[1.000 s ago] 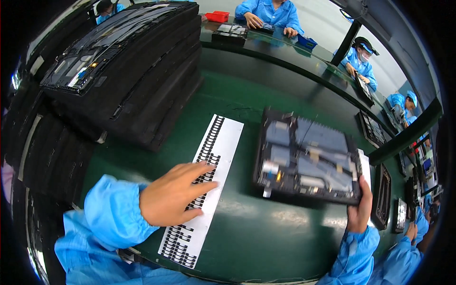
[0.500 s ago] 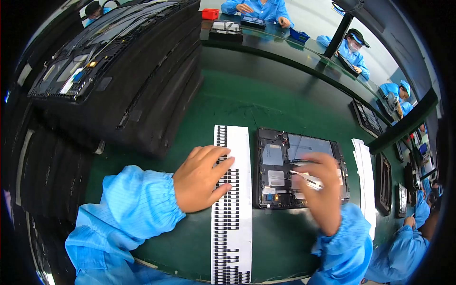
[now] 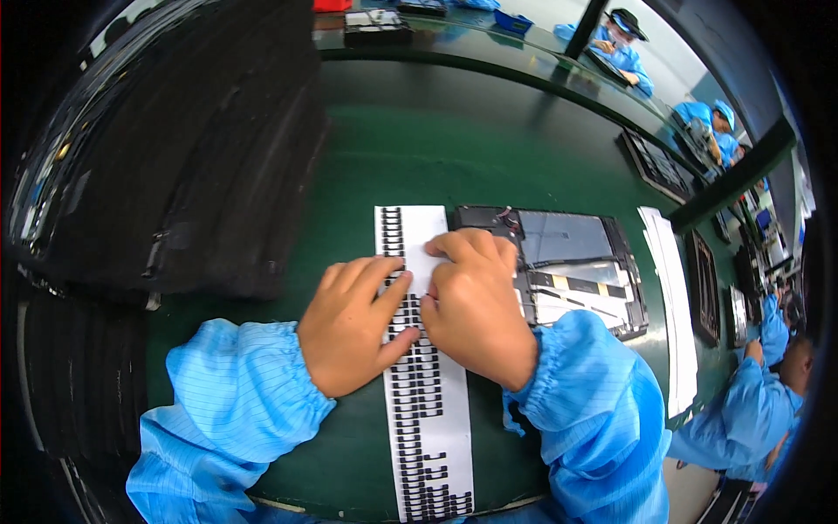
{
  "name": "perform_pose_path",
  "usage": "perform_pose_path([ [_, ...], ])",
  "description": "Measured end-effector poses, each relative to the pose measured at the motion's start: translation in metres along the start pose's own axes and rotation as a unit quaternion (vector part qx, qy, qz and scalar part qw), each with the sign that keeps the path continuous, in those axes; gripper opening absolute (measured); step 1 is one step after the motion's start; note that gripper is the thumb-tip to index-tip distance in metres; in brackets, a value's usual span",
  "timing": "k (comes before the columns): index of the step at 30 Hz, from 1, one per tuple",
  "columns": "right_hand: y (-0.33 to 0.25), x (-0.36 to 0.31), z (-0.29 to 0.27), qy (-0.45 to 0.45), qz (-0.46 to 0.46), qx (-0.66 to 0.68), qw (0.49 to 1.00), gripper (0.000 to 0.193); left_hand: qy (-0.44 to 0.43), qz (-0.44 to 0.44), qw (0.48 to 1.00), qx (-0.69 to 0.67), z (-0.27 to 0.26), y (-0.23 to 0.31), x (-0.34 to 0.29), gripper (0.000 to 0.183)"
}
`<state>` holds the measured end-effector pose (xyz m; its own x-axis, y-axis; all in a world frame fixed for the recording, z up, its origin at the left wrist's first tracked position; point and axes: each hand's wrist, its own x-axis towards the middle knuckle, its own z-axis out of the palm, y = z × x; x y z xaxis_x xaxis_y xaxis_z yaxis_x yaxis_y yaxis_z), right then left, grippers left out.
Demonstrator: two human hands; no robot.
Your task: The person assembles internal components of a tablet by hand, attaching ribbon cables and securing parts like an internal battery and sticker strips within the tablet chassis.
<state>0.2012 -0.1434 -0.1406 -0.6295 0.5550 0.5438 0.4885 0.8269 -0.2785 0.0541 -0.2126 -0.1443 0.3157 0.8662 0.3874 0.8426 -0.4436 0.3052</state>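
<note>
The step in hand appears to be picking one black adhesive piece off the white backing strip (image 3: pixel 425 384), which lies lengthwise on the green tabletop (image 3: pixel 489 148) and runs to its near edge. The left hand (image 3: pixel 353 327) lies flat on the strip's left margin, fingers loosely spread, holding it down. The right hand (image 3: pixel 476 306) rests curled over the strip's upper middle, thumb and forefinger drawn together at a row of pieces; whether a piece is already pinched cannot be told, since the fingertips are hidden.

The opened tablet chassis (image 3: pixel 576 266) lies just beside the strip on the right, touching or nearly touching it under the right hand. The next move likely calls for a steady peel with the strip kept pinned.

Room: a stack of black foam trays (image 3: pixel 183 148) borders the left side. A second white strip (image 3: pixel 672 297) lies beyond the chassis. Open tabletop remains toward the far edge.
</note>
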Motion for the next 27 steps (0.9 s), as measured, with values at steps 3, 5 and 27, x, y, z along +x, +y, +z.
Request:
perform_pose_path([
  [3,0.0,0.0,0.001,-0.006,0.038,0.021,0.999,0.004,-0.004,0.008,1.0,0.01,0.0,0.002,0.004,0.048],
  [5,0.0,0.0,-0.005,0.017,0.03,0.06,0.998,0.007,-0.008,0.001,1.0,0.014,0.001,0.002,0.007,0.048],
  [27,0.063,-0.082,-0.116,-0.095,0.219,0.223,0.945,0.011,0.014,0.272,0.957,-0.1,0.043,0.06,0.049,0.025],
])
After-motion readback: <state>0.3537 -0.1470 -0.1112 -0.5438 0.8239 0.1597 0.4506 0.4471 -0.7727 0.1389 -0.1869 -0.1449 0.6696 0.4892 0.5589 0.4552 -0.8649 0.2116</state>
